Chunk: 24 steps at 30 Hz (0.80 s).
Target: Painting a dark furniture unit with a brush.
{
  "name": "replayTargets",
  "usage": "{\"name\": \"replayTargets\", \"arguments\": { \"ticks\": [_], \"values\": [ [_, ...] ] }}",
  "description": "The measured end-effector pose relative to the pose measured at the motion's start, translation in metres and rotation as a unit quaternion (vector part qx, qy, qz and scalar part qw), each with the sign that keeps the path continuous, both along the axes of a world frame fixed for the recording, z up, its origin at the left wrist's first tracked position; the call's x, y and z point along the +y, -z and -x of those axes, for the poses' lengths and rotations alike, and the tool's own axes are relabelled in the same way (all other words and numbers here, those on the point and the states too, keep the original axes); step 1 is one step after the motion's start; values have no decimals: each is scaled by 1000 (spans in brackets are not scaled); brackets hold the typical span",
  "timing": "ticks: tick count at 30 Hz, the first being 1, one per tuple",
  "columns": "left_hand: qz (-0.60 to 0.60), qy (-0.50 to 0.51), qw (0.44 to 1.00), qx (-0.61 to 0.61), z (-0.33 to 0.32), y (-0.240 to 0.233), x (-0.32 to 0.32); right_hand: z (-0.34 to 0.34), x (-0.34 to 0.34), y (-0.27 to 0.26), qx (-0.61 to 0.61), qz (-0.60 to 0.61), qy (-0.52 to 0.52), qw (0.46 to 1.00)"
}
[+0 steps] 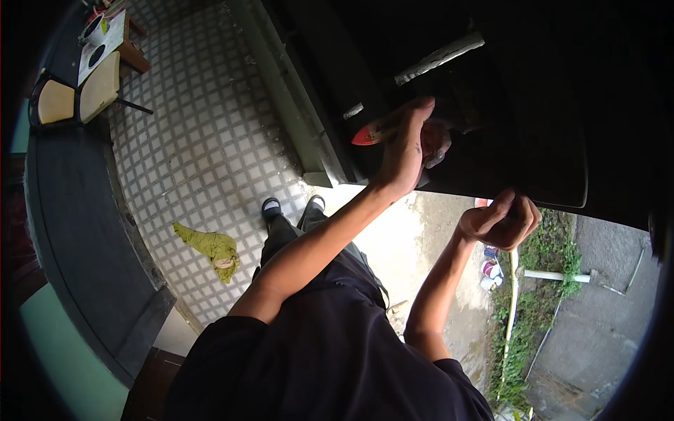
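My left hand [410, 144] is raised against a black panel [526, 131], possibly a door. It grips a slim tool with a red pointed end [363, 137], which looks like a paintbrush handle; the other end is lost in shadow. Dark smudges mark the hand. Lower right, my right hand [500, 218] has curled fingers overlapping the panel's lower edge. Whether it grips that edge is unclear. Pale strips [439, 58] show on the dark surface above my left hand, and a smaller pale patch [353, 110] lies left of it.
A crumpled yellow-green cloth [210, 250] lies on the tiled floor [210, 131]. Chairs [100, 87] and a table [118, 31] holding a white bucket [95, 31] stand upper left. Outside are paint cans [491, 269], a pale pipe [511, 310] and plants [526, 326].
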<state>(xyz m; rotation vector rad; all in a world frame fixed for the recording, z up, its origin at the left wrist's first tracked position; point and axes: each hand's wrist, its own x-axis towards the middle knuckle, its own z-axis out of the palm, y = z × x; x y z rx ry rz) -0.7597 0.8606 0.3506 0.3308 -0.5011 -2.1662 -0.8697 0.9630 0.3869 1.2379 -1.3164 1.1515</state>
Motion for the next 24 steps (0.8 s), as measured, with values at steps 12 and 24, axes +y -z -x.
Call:
{"name": "replayTargets", "arguments": {
  "ticks": [12, 24],
  "values": [
    [19, 31, 998, 48, -2, 50, -18, -5, 1, 1, -25, 0, 27, 999],
    [-49, 13, 999, 7, -5, 56, -16, -3, 7, 2, -21, -26, 47, 998]
  ]
}}
